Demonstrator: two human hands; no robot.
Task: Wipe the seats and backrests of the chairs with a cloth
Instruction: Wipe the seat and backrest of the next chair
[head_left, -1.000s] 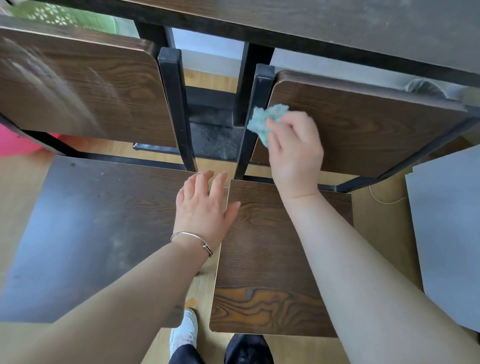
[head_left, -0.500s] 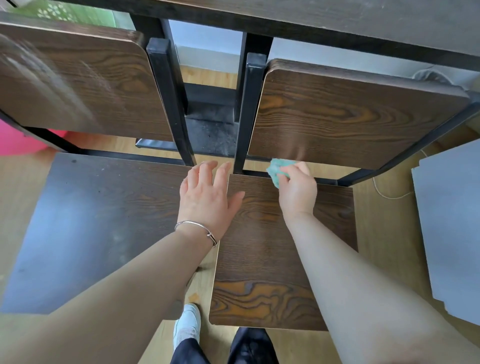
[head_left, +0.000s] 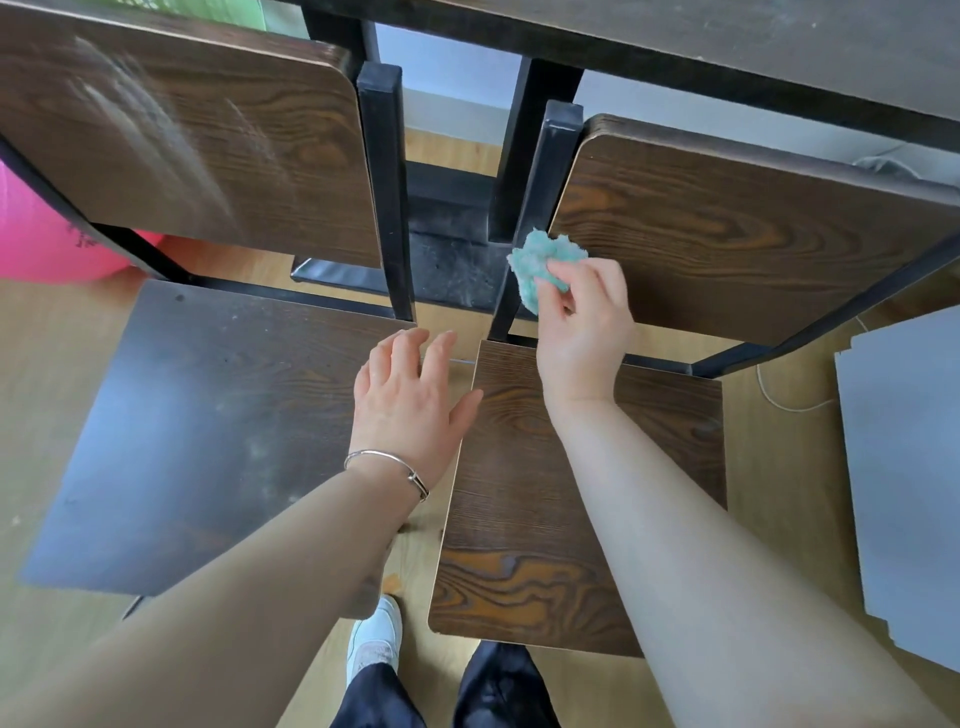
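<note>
Two dark wood chairs stand side by side on black metal frames. My right hand (head_left: 584, 322) grips a crumpled teal cloth (head_left: 543, 262) at the lower left corner of the right backrest (head_left: 753, 234), beside its black post. Below it lies the right seat (head_left: 524, 499), partly covered by my right forearm. My left hand (head_left: 408, 400) is open with fingers spread, resting on the inner edge of the left seat (head_left: 208, 426), thumb toward the right seat. The left backrest (head_left: 192, 140) shows pale smear marks.
A dark tabletop edge (head_left: 727, 47) runs across the top. A grey board (head_left: 904, 478) leans at the right, a pink object (head_left: 41, 244) sits at the far left. Wooden floor (head_left: 769, 467) shows between the chairs, with my feet (head_left: 376, 639) at the bottom.
My right hand with the cloth went down from the right backrest to the back of the seat, then came up again to the backrest's lower left corner. My left hand stayed put.
</note>
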